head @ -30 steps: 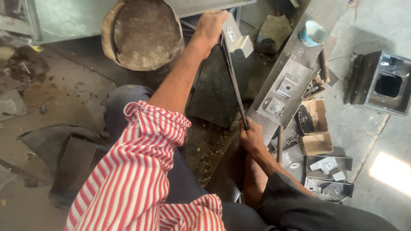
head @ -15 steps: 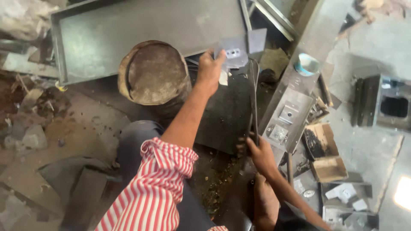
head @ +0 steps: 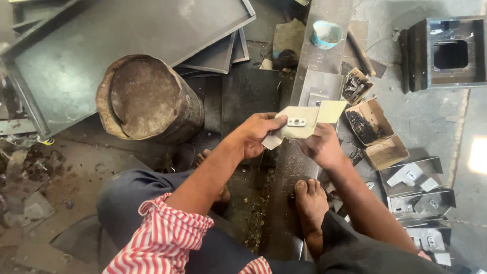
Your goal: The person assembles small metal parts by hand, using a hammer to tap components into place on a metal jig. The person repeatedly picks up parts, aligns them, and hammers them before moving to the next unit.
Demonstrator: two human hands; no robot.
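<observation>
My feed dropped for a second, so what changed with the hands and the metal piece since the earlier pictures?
The left hand came down from its raised reach, still holding the small bent grey sheet-metal bracket. The right hand let go of the long dark rod, now out of sight, and took hold of the bracket's other side. The round rusty metal drum and the open cardboard boxes stayed put.

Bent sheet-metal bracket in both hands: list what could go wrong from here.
1. The bent metal bracket is pinched at its cut edges by the bare left hand and right hand; a slip could cut fingers.
2. A bare foot rests right below; a dropped piece could land on it.
3. The open cardboard boxes of small parts sit near the right forearm and could be knocked over.
</observation>
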